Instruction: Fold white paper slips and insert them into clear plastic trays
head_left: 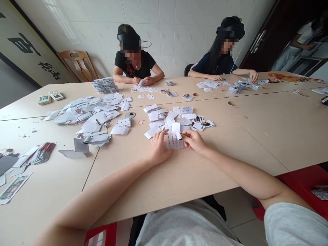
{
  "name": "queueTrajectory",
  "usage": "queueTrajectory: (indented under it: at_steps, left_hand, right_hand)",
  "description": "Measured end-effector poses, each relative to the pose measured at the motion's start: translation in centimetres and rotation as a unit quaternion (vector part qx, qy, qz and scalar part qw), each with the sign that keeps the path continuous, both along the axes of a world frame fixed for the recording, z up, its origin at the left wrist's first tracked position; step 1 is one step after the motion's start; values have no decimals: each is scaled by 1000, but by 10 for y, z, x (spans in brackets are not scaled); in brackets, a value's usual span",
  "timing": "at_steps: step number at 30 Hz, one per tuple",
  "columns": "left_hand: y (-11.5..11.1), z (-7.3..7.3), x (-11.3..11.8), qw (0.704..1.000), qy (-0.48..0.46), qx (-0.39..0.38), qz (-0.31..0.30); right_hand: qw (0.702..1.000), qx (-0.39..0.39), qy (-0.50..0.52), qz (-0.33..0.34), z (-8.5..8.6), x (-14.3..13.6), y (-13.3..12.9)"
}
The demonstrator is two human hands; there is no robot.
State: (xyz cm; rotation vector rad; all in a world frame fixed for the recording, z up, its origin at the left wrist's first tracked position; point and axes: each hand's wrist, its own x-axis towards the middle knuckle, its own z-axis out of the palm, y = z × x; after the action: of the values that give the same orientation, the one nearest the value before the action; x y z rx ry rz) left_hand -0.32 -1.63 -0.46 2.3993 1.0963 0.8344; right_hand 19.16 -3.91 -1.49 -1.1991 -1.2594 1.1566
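A small clear plastic case point(172, 141) with rows of thin dark marks or pieces sits between my hands, just above the near part of the table. My left hand point(159, 149) grips its left side, thumb below and fingers above. At its upper right corner, my right hand point(195, 141) is closed in a pinch on a curled white paper slip point(178, 135); whether those fingers also hold the case is hard to see. Just beyond lies a loose pile of white cards point(156, 115), with some dark printed cards point(208, 123) at its right end.
A large heap of white cards point(89, 108) spreads to the left, near a grey-silver disc point(130, 115). Red-edged packets point(43, 152) lie far left. Two co-workers point(134, 58) handle cards across the table point(246, 136). Red stools point(302, 181) stand below the near edge.
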Motion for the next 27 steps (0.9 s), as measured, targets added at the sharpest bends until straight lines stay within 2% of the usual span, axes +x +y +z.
queueTrajectory:
  at_steps: [5, 12, 16, 27]
  left_hand:
    - [-4, 9, -2, 996, -81, 30, 21]
    - [-3, 11, 1, 991, -123, -26, 37]
    - [-2, 10, 3, 987, -147, -52, 46]
    - [-4, 11, 11, 979, -167, -62, 97]
  right_hand:
    - [998, 33, -52, -32, 2, -7, -5]
    - [986, 85, -137, -52, 4, -15, -12]
    - [982, 96, -151, -56, 3, -16, -12]
    - [978, 112, -160, -68, 3, -17, -13]
